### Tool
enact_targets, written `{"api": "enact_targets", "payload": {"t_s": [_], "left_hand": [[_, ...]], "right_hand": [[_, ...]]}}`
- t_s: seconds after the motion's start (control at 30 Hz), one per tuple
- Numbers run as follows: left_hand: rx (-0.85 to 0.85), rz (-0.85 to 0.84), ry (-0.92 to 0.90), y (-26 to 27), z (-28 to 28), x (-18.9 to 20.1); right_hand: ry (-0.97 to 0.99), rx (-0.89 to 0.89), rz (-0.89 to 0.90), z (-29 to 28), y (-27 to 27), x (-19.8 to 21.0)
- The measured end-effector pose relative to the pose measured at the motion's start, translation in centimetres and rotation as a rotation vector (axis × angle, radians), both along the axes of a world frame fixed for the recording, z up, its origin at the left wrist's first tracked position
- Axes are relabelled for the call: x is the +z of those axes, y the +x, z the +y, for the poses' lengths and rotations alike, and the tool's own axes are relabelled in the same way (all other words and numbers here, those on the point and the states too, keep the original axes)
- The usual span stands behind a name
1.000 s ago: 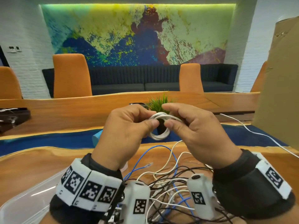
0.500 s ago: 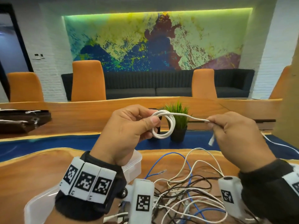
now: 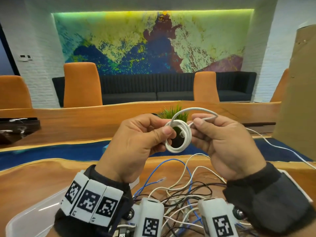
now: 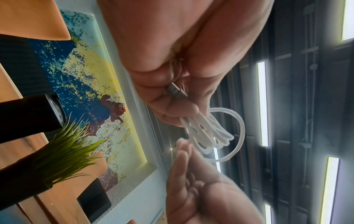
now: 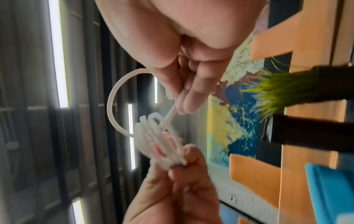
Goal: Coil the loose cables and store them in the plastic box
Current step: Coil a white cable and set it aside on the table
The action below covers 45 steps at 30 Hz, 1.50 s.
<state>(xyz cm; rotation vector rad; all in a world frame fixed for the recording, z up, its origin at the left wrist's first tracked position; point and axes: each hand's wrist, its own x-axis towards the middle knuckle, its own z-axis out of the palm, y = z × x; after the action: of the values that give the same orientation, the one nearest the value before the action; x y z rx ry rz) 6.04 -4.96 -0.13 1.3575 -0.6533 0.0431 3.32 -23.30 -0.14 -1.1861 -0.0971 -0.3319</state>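
Observation:
A white cable coil of several turns hangs in mid-air above the table. My left hand pinches the coil's left side between thumb and fingers; a metal plug lies against its palm. My right hand pinches the cable's free end just right of the coil, and a loose loop arches over from that end back to the coil. The coil and loop also show from the right wrist. A clear plastic box sits at the lower left, partly behind my left wrist.
A tangle of white, blue and black cables lies on the wooden table below my hands. Another white cable runs off to the right past a cardboard box. A small potted plant stands behind the coil.
My right hand had drawn the cable's end out to the right; it has now come back to the coil, carrying the end round in a fresh loop. My left hand keeps hold of the coil.

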Motion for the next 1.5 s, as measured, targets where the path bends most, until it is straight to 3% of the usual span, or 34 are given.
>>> {"api": "enact_targets", "payload": {"t_s": [0.13,0.3,0.4,0.47,0.57,0.67,0.77,0.87,1.0,1.1,1.23,1.3,1.37,1.5], "left_hand": [[0.051,-0.033,-0.047,0.3,-0.5,-0.4],[0.176,-0.244,-0.066,-0.2,-0.9,-0.2],[0.253,-0.339,-0.022,0.0,-0.8,-0.4],[0.256,-0.346,-0.01,0.2,-0.7,-0.4],[0.251,-0.345,0.018,0.2,-0.8,-0.6],[0.227,-0.253,-0.061,0.5,-0.9,-0.8],[0.192,-0.113,-0.165,1.1,-0.5,-0.6],[0.169,0.007,-0.234,1.4,0.1,-0.3],[0.274,0.118,-0.22,2.6,1.2,-0.4],[0.349,0.169,-0.227,3.2,2.1,-0.4],[0.472,0.126,-0.148,3.8,2.6,-0.8],[0.523,0.087,-0.093,3.9,2.6,-1.0],[0.557,0.056,-0.064,3.8,2.5,-1.0],[0.493,0.051,-0.086,3.2,2.5,-0.4]], "right_hand": [[-0.022,0.261,0.089,0.8,-0.4,-0.3],[0.169,0.671,0.112,0.8,-0.1,-1.4],[0.216,0.75,0.08,1.0,-0.2,-1.5],[0.152,0.609,0.057,1.5,-0.5,-1.0],[-0.026,0.23,-0.027,1.8,-0.7,-0.6],[-0.184,0.025,-0.112,1.2,-0.5,-0.3],[-0.38,-0.068,-0.184,0.1,-0.6,0.1],[-0.718,-0.099,-0.321,-1.0,-0.7,0.1],[-1.055,-0.157,-0.505,-2.1,-1.3,0.3],[-1.066,-0.241,-0.626,-2.5,-1.5,0.8],[-0.775,-0.15,-0.71,-1.6,-1.4,0.9],[-0.706,-0.221,-0.705,-1.3,-1.4,0.7],[-0.782,-0.378,-0.641,-1.5,-1.3,0.4],[-1.208,-0.574,-0.422,-2.1,-0.1,-0.6]]}}
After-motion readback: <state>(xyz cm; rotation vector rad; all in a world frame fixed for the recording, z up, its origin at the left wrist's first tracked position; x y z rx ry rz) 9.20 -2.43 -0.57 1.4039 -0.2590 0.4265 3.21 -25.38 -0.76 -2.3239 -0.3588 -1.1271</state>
